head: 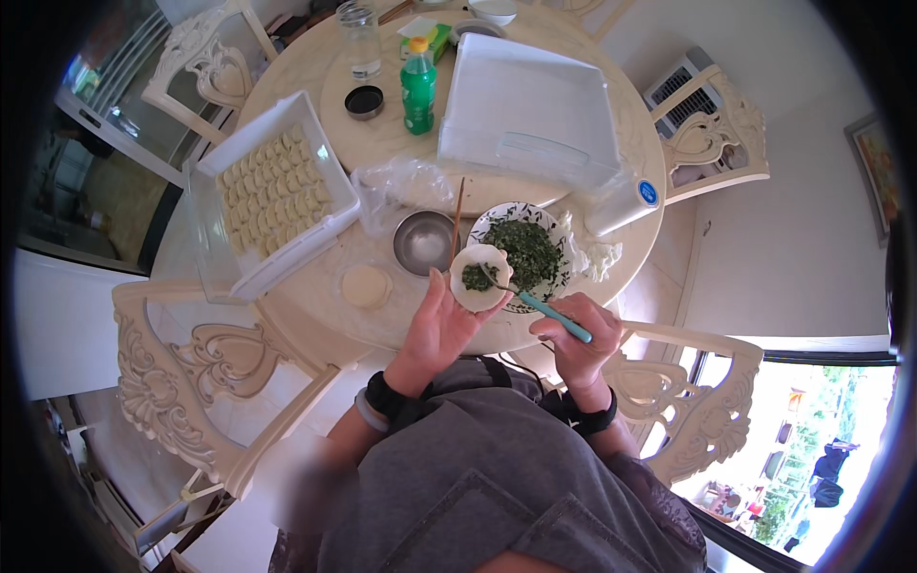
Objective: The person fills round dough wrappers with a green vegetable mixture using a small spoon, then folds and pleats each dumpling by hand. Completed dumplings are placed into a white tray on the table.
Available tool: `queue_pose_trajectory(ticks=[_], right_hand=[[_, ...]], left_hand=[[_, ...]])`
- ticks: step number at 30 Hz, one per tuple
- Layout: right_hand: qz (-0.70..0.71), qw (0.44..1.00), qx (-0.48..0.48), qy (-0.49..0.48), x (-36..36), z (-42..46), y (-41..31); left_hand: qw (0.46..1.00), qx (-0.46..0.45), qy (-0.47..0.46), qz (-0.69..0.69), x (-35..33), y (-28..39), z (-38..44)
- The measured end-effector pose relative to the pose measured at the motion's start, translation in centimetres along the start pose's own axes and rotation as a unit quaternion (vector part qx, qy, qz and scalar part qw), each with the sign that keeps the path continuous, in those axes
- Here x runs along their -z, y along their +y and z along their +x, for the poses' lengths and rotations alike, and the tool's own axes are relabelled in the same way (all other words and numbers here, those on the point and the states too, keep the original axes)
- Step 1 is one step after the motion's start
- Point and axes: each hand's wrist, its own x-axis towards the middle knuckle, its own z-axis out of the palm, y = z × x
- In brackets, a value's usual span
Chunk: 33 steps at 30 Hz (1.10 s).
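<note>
A round dough wrapper [468,299] lies on the palm and fingers of my left hand [439,326], with chopped green filling [476,278] at its centre. My right hand [584,333] grips the turquoise handle of a spoon [548,315], whose metal end rests on that filling. Just behind the wrapper is a patterned bowl [507,210] full of chopped green filling. A steel bowl [423,243] stands to its left, a wooden chopstick [459,208] across its right side. More round wrappers [365,286] lie stacked on the table, left of my left hand.
Rows of dumplings [276,190] fill a white bin [344,208] at left. An empty white bin [530,100], a green bottle [418,89], a glass jar [359,43] and a black lid [364,102] stand farther back. A plastic-wrapped roll [620,208] lies at right. Carved chairs [229,358] surround the table.
</note>
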Motion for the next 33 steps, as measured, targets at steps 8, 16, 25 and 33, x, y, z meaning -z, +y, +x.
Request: queue_pose_trajectory(ticks=[8,16,25,33], right_hand=[[-0.07,0.997,0.042,-0.018,0.3,0.4,-0.8],[-0.027,0.999,-0.003,-0.018,1.0,1.3,-1.2],[-0.046,0.996,0.043,-0.069,0.8,1.1,-2.0],[-0.035,0.992,0.082,-0.085,1.0,0.8,-1.8]], left_hand=[[0.999,-0.01,0.003,0.036,0.1,-0.2,0.1],[0.997,0.009,0.01,0.077,0.5,-0.3,0.2],[0.994,0.005,0.019,0.104,0.5,-0.5,0.1],[0.996,0.008,0.009,0.089,0.0,-0.4,0.1]])
